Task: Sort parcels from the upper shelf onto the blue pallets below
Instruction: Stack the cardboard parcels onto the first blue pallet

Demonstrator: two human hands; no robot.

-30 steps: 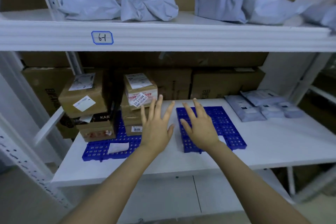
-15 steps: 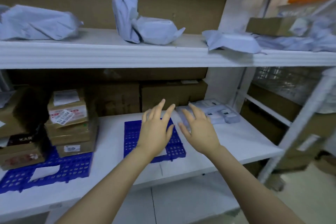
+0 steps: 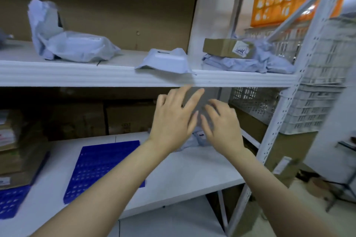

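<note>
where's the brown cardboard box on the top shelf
In the head view the cardboard box is at the right end of the upper shelf, resting on a crumpled grey bag, just right of the small grey parcel.

Single view: head cam, wide-angle, sits just above upper shelf level, faces fwd & a bit right into the rack. Very close: both forearms enter from bottom edge, left hand & right hand mid-frame. Looks down on lower shelf; rack upright on the right.
</note>
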